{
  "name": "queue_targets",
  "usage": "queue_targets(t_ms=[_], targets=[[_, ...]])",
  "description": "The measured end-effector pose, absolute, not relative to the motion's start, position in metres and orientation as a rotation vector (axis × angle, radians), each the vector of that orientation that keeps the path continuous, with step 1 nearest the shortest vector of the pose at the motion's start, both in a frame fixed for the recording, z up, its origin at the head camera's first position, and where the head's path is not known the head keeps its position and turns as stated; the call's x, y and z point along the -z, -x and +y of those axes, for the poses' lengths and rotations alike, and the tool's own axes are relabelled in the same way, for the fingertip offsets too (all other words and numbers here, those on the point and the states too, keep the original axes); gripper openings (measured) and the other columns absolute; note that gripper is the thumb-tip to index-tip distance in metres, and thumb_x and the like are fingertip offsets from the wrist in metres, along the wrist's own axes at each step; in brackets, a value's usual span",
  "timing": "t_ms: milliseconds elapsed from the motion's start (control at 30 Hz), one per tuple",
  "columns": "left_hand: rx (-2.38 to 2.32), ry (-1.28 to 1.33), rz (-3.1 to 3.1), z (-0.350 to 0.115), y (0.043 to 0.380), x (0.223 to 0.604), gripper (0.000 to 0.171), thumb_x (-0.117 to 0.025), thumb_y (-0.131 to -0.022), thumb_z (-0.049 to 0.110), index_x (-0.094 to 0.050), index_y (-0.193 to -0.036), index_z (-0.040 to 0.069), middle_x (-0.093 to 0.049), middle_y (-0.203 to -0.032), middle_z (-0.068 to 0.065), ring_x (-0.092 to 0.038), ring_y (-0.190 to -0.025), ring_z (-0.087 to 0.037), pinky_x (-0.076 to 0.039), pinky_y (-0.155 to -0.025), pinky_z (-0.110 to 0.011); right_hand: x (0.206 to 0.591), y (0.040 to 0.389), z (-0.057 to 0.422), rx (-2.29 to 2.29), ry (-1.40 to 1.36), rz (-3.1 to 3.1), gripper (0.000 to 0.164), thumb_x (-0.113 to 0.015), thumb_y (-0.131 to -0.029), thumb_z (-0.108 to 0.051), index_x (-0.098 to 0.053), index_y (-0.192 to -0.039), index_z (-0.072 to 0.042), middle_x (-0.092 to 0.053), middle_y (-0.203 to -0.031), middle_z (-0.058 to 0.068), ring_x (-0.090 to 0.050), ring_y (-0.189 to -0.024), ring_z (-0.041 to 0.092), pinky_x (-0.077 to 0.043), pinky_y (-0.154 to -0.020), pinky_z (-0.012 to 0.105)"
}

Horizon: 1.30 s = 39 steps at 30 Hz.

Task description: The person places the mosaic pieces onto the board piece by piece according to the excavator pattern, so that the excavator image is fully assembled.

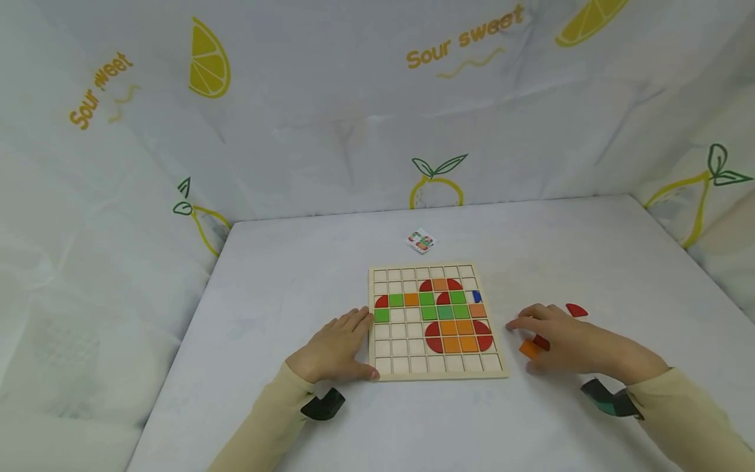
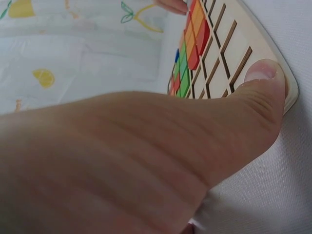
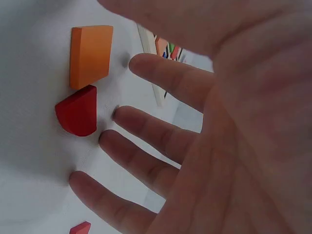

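Observation:
A wooden grid board [image 1: 436, 377] lies on the table, partly filled with green, orange and red tiles and one small blue piece. My left hand [image 1: 333, 347] rests along its left edge; in the left wrist view the thumb [image 2: 263, 83] presses on the board's corner. To the right of the board, my right hand [image 1: 575, 344] hovers with fingers spread over loose pieces, holding nothing. Below its palm are an orange square tile [image 3: 91, 56] and a red quarter-round tile [image 3: 80, 113], side by side. Another red quarter-round tile [image 1: 577, 310] lies just beyond this hand.
A small pattern card [image 1: 421, 240] lies behind the board, showing coloured shapes. The white-covered table [image 1: 283, 262] meets a hanging white cloth [image 1: 318, 131] printed with lemons at the back and sides.

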<state>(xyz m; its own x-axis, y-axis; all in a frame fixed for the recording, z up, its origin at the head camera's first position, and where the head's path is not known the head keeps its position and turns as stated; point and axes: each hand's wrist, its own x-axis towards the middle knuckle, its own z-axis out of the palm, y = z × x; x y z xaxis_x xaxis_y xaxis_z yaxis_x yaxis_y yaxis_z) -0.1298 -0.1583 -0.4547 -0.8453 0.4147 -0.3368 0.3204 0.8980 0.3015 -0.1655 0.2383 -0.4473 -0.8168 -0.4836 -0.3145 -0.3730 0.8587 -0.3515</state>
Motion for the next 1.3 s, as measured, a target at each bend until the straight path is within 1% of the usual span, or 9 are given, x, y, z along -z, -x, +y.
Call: queue_targets(t_ms=[67, 233, 367, 500, 667, 800, 1033, 1167, 1300], targets=[[-0.329, -0.537, 2.664, -0.158, 0.13, 0.455, 0.099, -0.078, -0.086, 0.047, -0.029, -0.159, 0.003, -0.026, -0.168, -0.014, -0.025, -0.156, -0.035, -0.029, -0.125, -0.055, 0.449, 0.165, 0.236, 0.359, 0.635, 2.649, 0.056, -0.087, -0.077, -0.031, -0.066, -0.129, -0.021, -0.056, -0.136, 0.012, -0.053, -0.111, 0.026, -0.062, -0.082, 0.042], [-0.328, -0.534, 2.664, -0.159, 0.129, 0.456, 0.099, -0.078, -0.085, 0.047, -0.028, -0.159, 0.003, -0.026, -0.168, -0.014, -0.025, -0.156, -0.035, -0.029, -0.125, -0.055, 0.453, 0.163, 0.233, 0.347, 0.712, 2.74, 0.038, -0.084, -0.082, -0.029, -0.071, -0.117, -0.024, -0.06, -0.121, 0.001, -0.052, -0.101, 0.016, -0.057, -0.074, 0.026], [-0.33, -0.537, 2.664, -0.16, 0.129, 0.456, 0.099, -0.078, -0.086, 0.047, -0.029, -0.159, 0.003, -0.026, -0.168, -0.013, -0.025, -0.156, -0.035, -0.029, -0.125, -0.055, 0.454, 0.166, 0.233, 0.372, 0.73, 2.754, 0.033, -0.084, -0.082, -0.028, -0.071, -0.112, -0.025, -0.06, -0.115, -0.003, -0.052, -0.098, 0.013, -0.056, -0.075, 0.024], [-0.333, -0.551, 2.663, -0.159, 0.13, 0.456, 0.099, -0.078, -0.086, 0.048, -0.029, -0.159, 0.003, -0.025, -0.168, -0.014, -0.025, -0.156, -0.035, -0.029, -0.125, -0.055, 0.453, 0.167, 0.237, 0.376, 0.743, 2.717, 0.037, -0.085, -0.081, -0.023, -0.07, -0.114, -0.022, -0.06, -0.117, -0.001, -0.053, -0.098, 0.014, -0.057, -0.078, 0.026], [-0.311, -0.553, 2.67, -0.159, 0.131, 0.457, 0.099, -0.078, -0.086, 0.049, -0.028, -0.159, 0.003, -0.025, -0.168, -0.013, -0.025, -0.156, -0.034, -0.029, -0.125, -0.055, 0.455, 0.169, 0.236, 0.399, 0.758, 2.736, 0.028, -0.08, -0.085, -0.012, -0.07, -0.11, -0.018, -0.059, -0.103, -0.004, -0.053, -0.09, 0.012, -0.056, -0.074, 0.024], [-0.31, -0.55, 2.669, -0.159, 0.131, 0.457, 0.1, -0.078, -0.086, 0.049, -0.028, -0.159, 0.003, -0.025, -0.168, -0.013, -0.025, -0.156, -0.034, -0.029, -0.125, -0.055, 0.458, 0.172, 0.231, 0.414, 0.751, 2.779, 0.027, -0.081, -0.084, -0.013, -0.071, -0.108, -0.016, -0.06, -0.103, -0.003, -0.053, -0.09, 0.012, -0.057, -0.073, 0.023], [-0.308, -0.548, 2.664, -0.16, 0.131, 0.458, 0.1, -0.077, -0.086, 0.05, -0.028, -0.159, 0.003, -0.025, -0.168, -0.013, -0.025, -0.156, -0.034, -0.029, -0.125, -0.055, 0.462, 0.175, 0.221, 0.427, 0.755, 2.814, 0.033, -0.079, -0.086, -0.012, -0.071, -0.118, -0.014, -0.064, -0.113, 0.001, -0.057, -0.101, 0.017, -0.062, -0.086, 0.037], [-0.303, -0.549, 2.664, -0.16, 0.131, 0.458, 0.1, -0.077, -0.086, 0.05, -0.028, -0.159, 0.003, -0.025, -0.169, -0.013, -0.025, -0.156, -0.033, -0.029, -0.125, -0.054, 0.463, 0.178, 0.216, 0.449, 0.78, 2.817, 0.027, -0.077, -0.087, -0.01, -0.073, -0.114, -0.014, -0.065, -0.11, 0.001, -0.059, -0.102, 0.019, -0.061, -0.089, 0.041], [-0.304, -0.549, 2.665, -0.16, 0.132, 0.458, 0.1, -0.078, -0.086, 0.05, -0.028, -0.159, 0.003, -0.025, -0.169, -0.013, -0.025, -0.156, -0.033, -0.029, -0.125, -0.054, 0.463, 0.183, 0.213, 0.466, 0.801, 2.817, 0.025, -0.078, -0.086, -0.009, -0.073, -0.111, -0.012, -0.066, -0.105, 0.001, -0.06, -0.096, 0.017, -0.062, -0.085, 0.038]])
